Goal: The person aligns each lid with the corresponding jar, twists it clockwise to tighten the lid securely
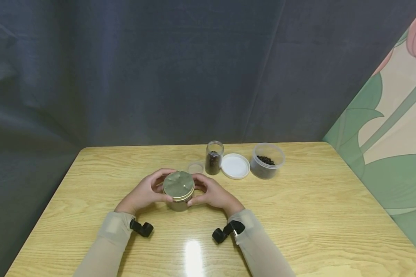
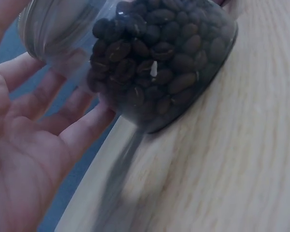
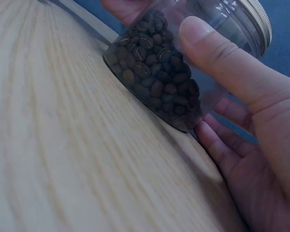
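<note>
A clear jar [image 1: 178,206] of dark coffee beans stands near the middle of the table, topped by a gold-coloured lid [image 1: 178,184]. My left hand [image 1: 152,189] holds it from the left, thumb at the front by the lid's edge. From the other side my right hand [image 1: 212,192] grips the same jar, and in the right wrist view its thumb [image 3: 195,31] lies against the clear wall. Coffee beans [image 2: 154,53] fill the lower part of the jar in the left wrist view. The base sits right at the wooden surface in both wrist views.
Behind the hands stand an open, narrow jar [image 1: 213,163] of dark beans and a round, clear plastic tub [image 1: 263,170] with beans in it. A white round lid [image 1: 235,166] lies between them. A small see-through disc [image 1: 195,168] lies left of the narrow jar.
</note>
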A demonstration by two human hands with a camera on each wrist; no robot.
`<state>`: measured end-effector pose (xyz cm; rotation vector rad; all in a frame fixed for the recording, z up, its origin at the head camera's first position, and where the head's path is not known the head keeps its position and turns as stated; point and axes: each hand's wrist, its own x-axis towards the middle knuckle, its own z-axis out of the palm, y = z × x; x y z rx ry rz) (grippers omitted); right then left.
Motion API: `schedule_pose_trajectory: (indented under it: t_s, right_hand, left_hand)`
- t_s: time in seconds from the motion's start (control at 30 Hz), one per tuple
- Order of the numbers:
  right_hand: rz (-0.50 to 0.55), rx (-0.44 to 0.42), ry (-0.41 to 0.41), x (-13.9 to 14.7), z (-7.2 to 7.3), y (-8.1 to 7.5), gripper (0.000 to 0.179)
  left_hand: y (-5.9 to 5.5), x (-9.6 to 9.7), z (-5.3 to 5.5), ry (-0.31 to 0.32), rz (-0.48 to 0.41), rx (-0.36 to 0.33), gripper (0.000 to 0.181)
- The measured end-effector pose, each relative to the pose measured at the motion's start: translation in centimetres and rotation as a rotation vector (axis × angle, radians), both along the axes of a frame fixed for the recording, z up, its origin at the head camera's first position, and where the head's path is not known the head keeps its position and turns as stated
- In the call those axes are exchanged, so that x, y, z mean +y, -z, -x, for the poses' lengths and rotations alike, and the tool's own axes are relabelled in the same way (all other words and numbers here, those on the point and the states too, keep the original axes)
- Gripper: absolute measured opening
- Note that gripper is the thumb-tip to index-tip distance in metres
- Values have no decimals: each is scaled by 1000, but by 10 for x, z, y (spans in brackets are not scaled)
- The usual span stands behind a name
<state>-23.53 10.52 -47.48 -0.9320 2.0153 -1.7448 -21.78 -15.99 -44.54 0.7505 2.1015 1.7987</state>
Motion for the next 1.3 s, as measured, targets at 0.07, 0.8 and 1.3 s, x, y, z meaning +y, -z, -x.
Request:
schedule_pose_trajectory:
  t_s: [0.07,0.8,1.3]
  right_hand:
    - [1,5,2,0,0,0,71]
    - [4,51,4,-2,0,3,73]
    - [-35,35,7,-1,-2,0,74]
  left_hand:
    - [1,0,0,13,-3,-6,78]
    - [2,1,1,-37,-41,30,72]
    - [7,-4,2,41,-71,20,73]
